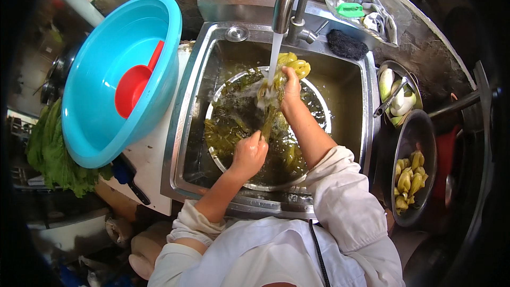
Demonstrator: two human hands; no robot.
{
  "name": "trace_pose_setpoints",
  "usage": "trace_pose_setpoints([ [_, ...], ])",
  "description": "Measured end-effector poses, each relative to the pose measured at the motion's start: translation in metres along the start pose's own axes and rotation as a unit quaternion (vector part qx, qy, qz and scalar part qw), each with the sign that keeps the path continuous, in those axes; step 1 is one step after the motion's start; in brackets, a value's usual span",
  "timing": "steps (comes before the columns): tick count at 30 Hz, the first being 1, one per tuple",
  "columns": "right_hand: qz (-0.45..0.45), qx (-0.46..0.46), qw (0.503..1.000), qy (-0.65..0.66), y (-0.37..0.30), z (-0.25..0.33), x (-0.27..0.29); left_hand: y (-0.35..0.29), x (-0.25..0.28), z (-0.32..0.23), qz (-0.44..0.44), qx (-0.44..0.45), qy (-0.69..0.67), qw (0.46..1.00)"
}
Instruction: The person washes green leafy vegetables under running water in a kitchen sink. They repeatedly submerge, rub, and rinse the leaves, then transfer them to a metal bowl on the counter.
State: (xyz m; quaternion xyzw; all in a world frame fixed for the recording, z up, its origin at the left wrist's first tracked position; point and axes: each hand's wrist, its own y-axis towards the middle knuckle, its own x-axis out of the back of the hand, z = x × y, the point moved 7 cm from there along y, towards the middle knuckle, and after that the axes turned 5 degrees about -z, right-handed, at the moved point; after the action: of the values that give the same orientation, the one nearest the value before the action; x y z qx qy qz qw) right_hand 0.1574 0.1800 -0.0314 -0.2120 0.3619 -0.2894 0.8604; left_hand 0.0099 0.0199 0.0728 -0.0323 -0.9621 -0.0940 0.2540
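Over a steel sink (186, 151) full of water, my right hand (290, 87) grips the thick yellow-green stalk end of a bunch of pickled mustard greens (294, 65). Water from the tap (285, 10) runs onto the bunch. Lower and to the left, my left hand (251, 154) is closed around the trailing leafy end of that bunch. Beneath both hands a round metal basin (211, 154) sits in the sink, its rim partly under water. More dark green leaves (223, 135) float in and over it.
Left of the sink stands a big turquoise basin (87, 101) with a red ladle (133, 87), near a knife (135, 188) and leafy greens (48, 146). A black scrubber (346, 44) lies on the sink's back right ledge. Rightward are a bowl of vegetables (393, 69) and a pan (425, 143) holding yellow-green stalks.
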Motion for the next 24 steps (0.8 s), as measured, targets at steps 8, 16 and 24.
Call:
trace_pose_setpoints([
  [8,0.058,0.005,0.988,0.143,-0.004,0.023,-0.013,0.065,-0.007,0.045,-0.051,0.084,-0.035,0.995],
  [16,0.077,0.038,0.989,0.118,-0.023,0.031,-0.021,0.108,-0.038,0.002,-0.007,-0.004,0.144,0.989],
  [24,0.033,0.013,0.992,0.118,0.007,0.030,0.001,0.050,-0.036,-0.014,0.068,-0.055,0.144,0.986],
])
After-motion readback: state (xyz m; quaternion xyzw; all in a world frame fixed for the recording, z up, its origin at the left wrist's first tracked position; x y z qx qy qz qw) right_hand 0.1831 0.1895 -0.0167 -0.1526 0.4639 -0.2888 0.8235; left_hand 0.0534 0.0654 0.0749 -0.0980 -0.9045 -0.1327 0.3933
